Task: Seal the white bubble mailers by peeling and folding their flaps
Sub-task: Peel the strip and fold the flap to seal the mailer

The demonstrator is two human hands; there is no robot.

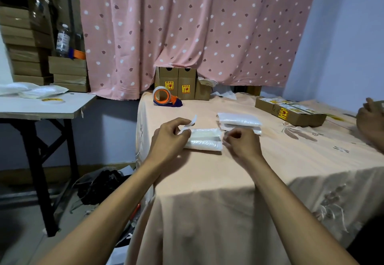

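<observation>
A white bubble mailer lies on the peach tablecloth in front of me. My left hand covers its left end and pinches a thin white peel strip that curls up and away from the flap. My right hand sits at the mailer's right end with fingers curled; what they hold is hidden. A small stack of white bubble mailers lies just behind, to the right.
An orange tape dispenser and upright brown boxes stand at the table's back. Flat cartons lie at the right, near another person's hand. A side table with more mailers is at the left.
</observation>
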